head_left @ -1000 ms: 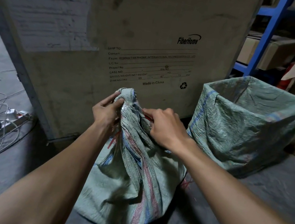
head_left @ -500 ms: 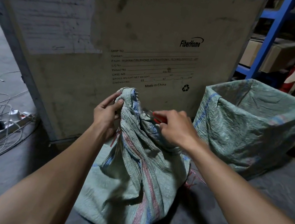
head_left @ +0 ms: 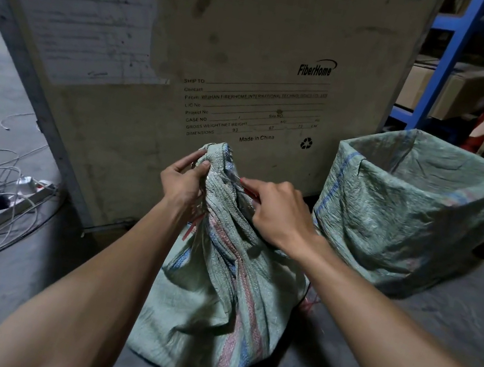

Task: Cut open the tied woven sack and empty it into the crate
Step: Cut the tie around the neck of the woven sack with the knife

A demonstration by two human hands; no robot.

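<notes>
A green woven sack [head_left: 213,304] with red and blue stripes stands on the floor in front of me, its neck bunched and tied with red string. My left hand [head_left: 184,183] grips the bunched neck just below the top. My right hand [head_left: 274,213] holds a small red-handled cutter [head_left: 245,186], its tip against the right side of the neck. To the right stands the crate [head_left: 416,214], lined with a green woven bag and open at the top.
A big wooden shipping box [head_left: 192,55] rises right behind the sack. A power strip with loose white cables [head_left: 9,200] lies on the floor at the left. Blue shelving [head_left: 450,58] with cardboard boxes stands at the back right.
My right hand has shifted slightly along the sack's neck with the cutter. My left hand keeps its grip on the neck. The view has drifted a little.
</notes>
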